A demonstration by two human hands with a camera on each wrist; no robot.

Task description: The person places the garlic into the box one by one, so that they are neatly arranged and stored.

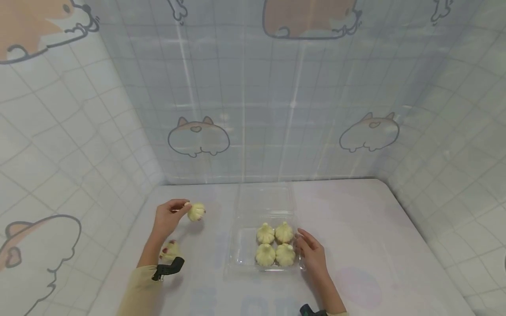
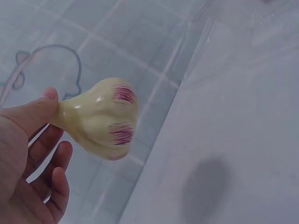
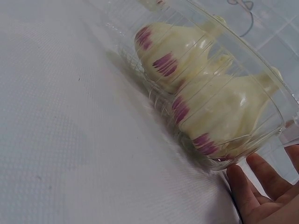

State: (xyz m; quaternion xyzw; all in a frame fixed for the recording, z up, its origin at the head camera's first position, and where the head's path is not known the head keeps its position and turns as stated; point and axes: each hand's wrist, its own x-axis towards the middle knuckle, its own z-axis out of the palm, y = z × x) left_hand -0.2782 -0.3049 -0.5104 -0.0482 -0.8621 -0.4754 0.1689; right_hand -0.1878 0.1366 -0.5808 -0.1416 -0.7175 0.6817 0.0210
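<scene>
My left hand point(image 1: 166, 218) pinches a cream garlic bulb point(image 1: 196, 212) by its stem, above the left part of the table. In the left wrist view the bulb point(image 2: 100, 119) is tilted sideways, showing purple streaks on its base. My right hand point(image 1: 312, 252) rests its fingertips against the right side of a clear plastic clamshell box point(image 1: 243, 250). Several garlic bulbs point(image 1: 265, 254) stand stem up in the right part of the box. The right wrist view shows the thumb and fingers point(image 3: 268, 175) at the box's lower corner, outside the wall.
More garlic point(image 1: 170, 251) lies on the table beside my left forearm, partly hidden by the wrist strap. The box's clear lid point(image 1: 265, 197) is folded back toward the rear wall. Tiled sheets with dog drawings enclose the white table point(image 1: 356, 228) at the back and sides.
</scene>
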